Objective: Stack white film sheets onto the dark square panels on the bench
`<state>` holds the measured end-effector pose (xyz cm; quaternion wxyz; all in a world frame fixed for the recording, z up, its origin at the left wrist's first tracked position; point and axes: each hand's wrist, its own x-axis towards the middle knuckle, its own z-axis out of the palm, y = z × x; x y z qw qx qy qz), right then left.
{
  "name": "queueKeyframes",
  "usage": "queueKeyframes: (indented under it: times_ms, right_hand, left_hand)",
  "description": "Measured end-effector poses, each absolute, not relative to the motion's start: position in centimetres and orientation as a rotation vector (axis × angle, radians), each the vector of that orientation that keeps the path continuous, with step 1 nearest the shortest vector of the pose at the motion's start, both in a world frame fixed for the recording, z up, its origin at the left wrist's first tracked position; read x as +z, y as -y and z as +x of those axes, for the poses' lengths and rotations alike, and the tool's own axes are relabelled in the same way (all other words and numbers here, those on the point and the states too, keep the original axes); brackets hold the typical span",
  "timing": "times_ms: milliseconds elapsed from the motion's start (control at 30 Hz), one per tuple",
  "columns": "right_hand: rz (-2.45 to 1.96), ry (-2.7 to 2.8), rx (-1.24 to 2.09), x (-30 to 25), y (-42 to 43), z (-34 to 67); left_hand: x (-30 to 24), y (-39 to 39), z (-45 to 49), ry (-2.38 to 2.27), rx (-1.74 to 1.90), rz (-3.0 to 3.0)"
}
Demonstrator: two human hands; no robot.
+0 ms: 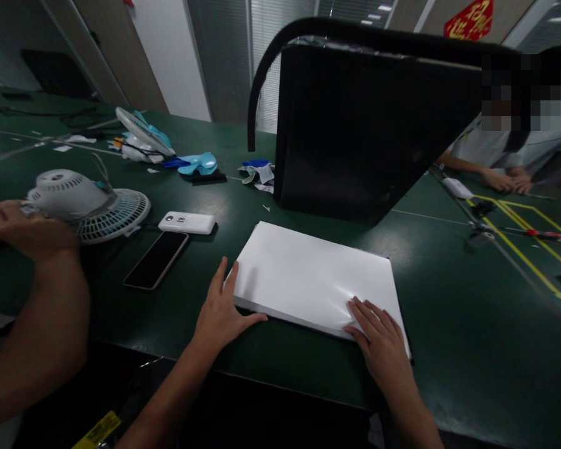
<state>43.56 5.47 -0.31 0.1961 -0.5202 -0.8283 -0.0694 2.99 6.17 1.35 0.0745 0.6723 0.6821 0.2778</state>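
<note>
A flat white rectangular panel (303,268) with thin dark edges lies on the green tabletop in front of me. At its near left corner is my left hand (222,312), fingers spread, index finger along the left side and thumb by the front edge. My right hand (378,340) rests on the panel's near right part, its fingertips pressing lightly and dimpling the glossy surface. Neither hand is wrapped round anything. Behind the panel stands a large black screen-like panel (369,131), tilted, with a loose black strip (257,87) curving over its top and left side.
To the left lie a smartphone (156,260), a white power bank (187,222) and a small fan (115,215), touched by another person's hand (32,227). Fan parts (199,163) and scraps sit farther back. At right are another person's hands (507,181), yellow tape lines and a screwdriver (549,236).
</note>
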Motion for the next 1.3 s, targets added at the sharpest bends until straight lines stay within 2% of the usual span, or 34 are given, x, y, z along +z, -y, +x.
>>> queueKeyframes:
  times_ms: [300, 833, 967, 1100, 1300]
  right_hand:
    - [-1.414, 2.294, -0.126, -0.4, -5.4, 43.7]
    - [-1.423, 2.170, -0.065, 0.1, -5.2, 43.5]
    - [-1.600, 1.949, -0.205, 0.5, -4.7, 42.9]
    - [-1.883, 1.584, -0.344, 0.1, -4.3, 42.7]
    - [-2.037, 1.512, -0.175, -1.4, -4.0, 43.3]
  left_hand:
    - [1.2, -6.5, 2.5, -1.945, 0.689, 2.242]
    - [1.8, -6.3, 2.9, -1.874, 0.823, 2.268]
    - [1.9, -6.4, 3.1, -1.938, 0.836, 2.228]
    - [1.7, -6.6, 3.5, -2.216, 0.839, 2.032]
    - [1.2, -6.7, 3.1, -2.122, 0.946, 1.876]
